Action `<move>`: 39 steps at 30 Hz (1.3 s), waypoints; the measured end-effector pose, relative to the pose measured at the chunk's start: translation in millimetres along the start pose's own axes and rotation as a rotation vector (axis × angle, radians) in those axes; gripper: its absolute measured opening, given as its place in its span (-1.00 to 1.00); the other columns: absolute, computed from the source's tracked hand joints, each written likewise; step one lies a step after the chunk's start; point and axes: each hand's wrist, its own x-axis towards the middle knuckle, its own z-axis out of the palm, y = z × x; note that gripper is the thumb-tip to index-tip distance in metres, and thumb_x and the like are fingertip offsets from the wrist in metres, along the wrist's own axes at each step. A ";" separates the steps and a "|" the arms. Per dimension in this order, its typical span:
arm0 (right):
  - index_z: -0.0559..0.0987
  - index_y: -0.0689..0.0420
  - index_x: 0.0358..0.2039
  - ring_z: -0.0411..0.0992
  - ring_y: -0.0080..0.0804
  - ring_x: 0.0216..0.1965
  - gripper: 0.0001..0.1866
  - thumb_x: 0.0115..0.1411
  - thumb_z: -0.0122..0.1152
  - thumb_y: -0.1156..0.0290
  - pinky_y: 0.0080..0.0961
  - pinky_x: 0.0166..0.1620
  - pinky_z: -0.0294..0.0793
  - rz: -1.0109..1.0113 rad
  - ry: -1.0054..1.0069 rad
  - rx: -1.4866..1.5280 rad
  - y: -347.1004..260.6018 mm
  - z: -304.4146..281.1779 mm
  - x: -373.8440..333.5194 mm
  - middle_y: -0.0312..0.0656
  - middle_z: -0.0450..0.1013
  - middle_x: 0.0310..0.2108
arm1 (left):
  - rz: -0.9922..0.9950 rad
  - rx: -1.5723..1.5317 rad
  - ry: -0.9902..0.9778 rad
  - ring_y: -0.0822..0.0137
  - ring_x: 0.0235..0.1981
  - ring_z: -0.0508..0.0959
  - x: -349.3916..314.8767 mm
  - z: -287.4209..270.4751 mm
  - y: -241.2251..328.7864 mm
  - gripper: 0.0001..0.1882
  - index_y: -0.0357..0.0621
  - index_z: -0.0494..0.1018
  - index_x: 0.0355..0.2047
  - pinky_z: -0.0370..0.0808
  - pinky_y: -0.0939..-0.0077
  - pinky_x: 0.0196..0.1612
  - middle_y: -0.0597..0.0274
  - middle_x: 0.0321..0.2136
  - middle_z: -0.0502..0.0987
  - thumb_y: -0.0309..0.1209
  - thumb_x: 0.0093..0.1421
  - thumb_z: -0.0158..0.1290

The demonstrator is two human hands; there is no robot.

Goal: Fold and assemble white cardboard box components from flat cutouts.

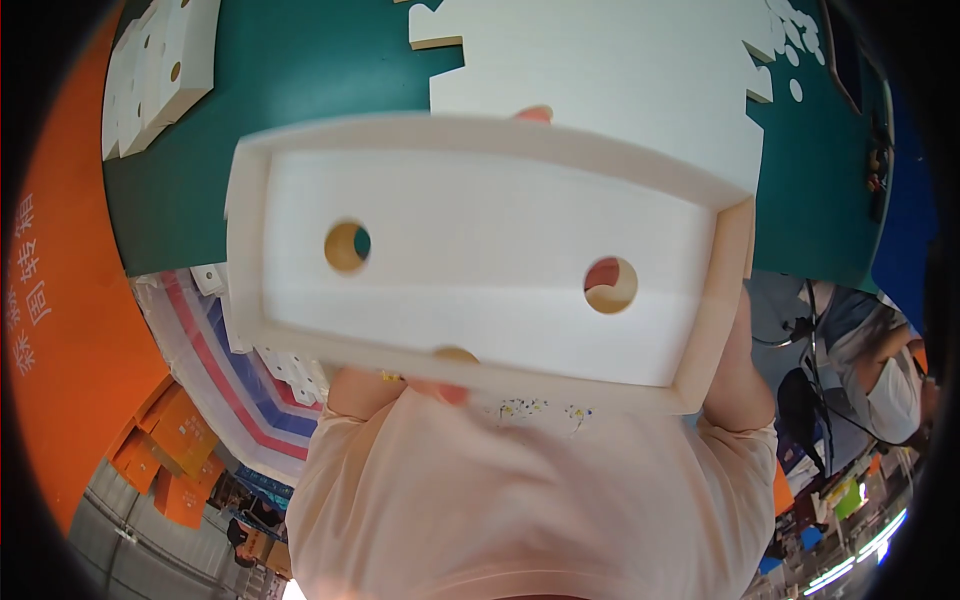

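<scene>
Up close, white cardboard tray (480, 260) fills view, hiding green tabletop (300, 90) | both hands hold tray, mostly hidden | flat white die-cuts (610, 70) behind; folded trays (160, 70) far left edge.

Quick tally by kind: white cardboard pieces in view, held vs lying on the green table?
Folded white tray, with two round holes, held up in the hands: 1
Stack of folded white trays on the green table, far left: 1
Pile of flat white die-cut sheets: 1
Total: 3
</scene>
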 end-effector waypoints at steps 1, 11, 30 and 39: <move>0.31 0.19 0.22 0.42 -0.39 0.08 -0.48 0.42 -0.18 0.10 -0.39 0.11 0.43 -0.019 -0.012 0.021 -1.5 2.1 -0.1 -0.17 0.39 0.13 | -0.015 -0.016 -0.004 -0.06 0.33 0.19 1.5 1.0 -1.3 -0.33 -0.12 0.17 0.32 0.21 0.04 0.34 -0.09 0.28 0.23 -0.17 0.28 0.08; 0.38 0.32 0.14 0.47 -0.37 0.02 -0.33 0.33 -0.04 -0.07 -0.46 0.05 0.46 0.017 0.366 -0.526 -32.7 17.4 22.9 -0.05 0.45 0.04 | -0.595 1.098 -0.850 0.09 0.18 0.42 -0.3 -3.5 99.5 -0.27 -0.24 0.34 0.17 0.44 0.20 0.15 -0.17 0.15 0.37 -0.31 0.02 0.39; 0.38 0.28 0.12 0.57 -0.39 -0.17 -0.29 0.34 -0.11 -0.18 -0.39 -0.39 0.67 0.122 0.332 -0.690 -45.4 16.9 23.8 -0.08 0.48 -0.07 | 0.305 1.911 -0.806 -0.19 0.17 0.32 55.5 92.8 27.0 -0.44 -0.07 0.52 -0.19 0.34 0.01 0.09 -0.14 0.24 0.26 -0.47 -0.35 0.23; 0.30 0.25 0.22 0.54 -0.29 -0.07 -0.28 0.38 -0.22 -0.16 -0.26 -0.32 0.72 0.175 0.354 -0.440 -46.7 22.7 14.4 -0.04 0.44 0.02 | 0.248 1.875 -0.828 -0.09 0.07 0.37 58.4 91.5 30.1 -0.45 -0.09 0.55 -0.22 0.37 0.17 0.04 -0.15 0.24 0.26 -0.44 -0.39 0.19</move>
